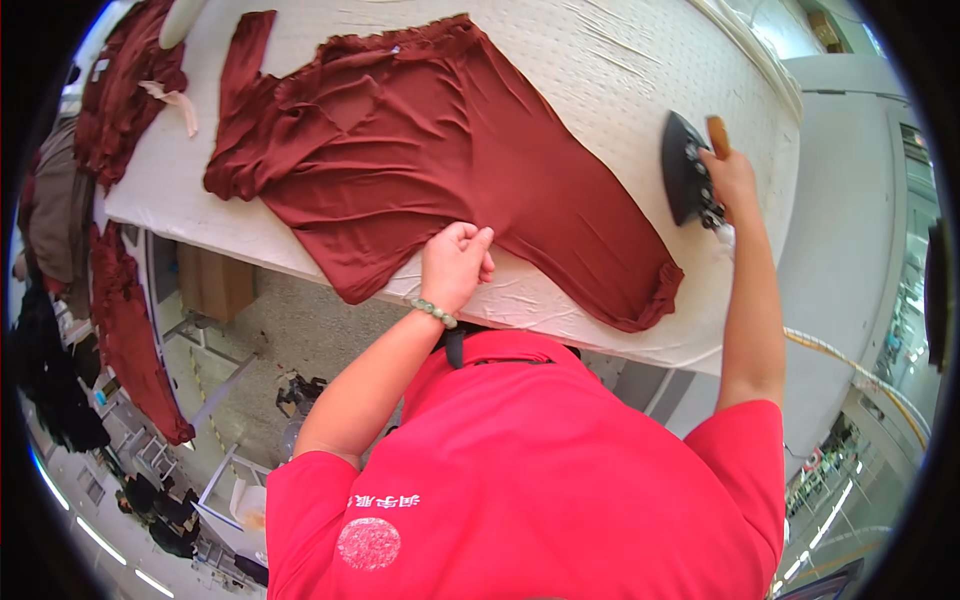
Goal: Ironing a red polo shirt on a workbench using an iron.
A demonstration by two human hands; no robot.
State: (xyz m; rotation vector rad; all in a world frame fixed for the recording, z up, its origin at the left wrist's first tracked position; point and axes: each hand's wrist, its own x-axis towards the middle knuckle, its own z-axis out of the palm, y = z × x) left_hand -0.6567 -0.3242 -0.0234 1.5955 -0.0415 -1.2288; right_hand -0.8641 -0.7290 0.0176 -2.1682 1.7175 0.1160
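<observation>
A dark red garment (440, 150) is lying spread across a white padded ironing table (620, 70), running from about 10 o'clock to 4 o'clock in the view, its cloth rumpled into soft folds near the sleeves at 10 o'clock. The left hand (455, 262) is resting at the centre of the picture, on the garment's near edge, its fingers curled together and pinching the fabric against the table; a pale green bead bracelet (433, 313) is circling that wrist. The right hand (728, 175) is reaching out toward 2 o'clock, wrapped closed around the brown handle of a black iron (685, 165), which is standing on the bare table cover just beside the garment's hem, not touching it.

The table's cover is showing a fine dotted texture and is wrinkling along its near edge. More dark red cloth (125, 90) is piling up at 10 o'clock on the table's far corner, and another red piece (125, 330) is hanging down at 9 o'clock. Below the table, at 8 o'clock, a grey speckled floor (300, 330) is lying under a wooden box (215, 285) and metal frames. At 3 o'clock a pale wall (845, 200) is rising, with a cord (850, 365) trailing past it. The person is wearing a bright red shirt (540, 470).
</observation>
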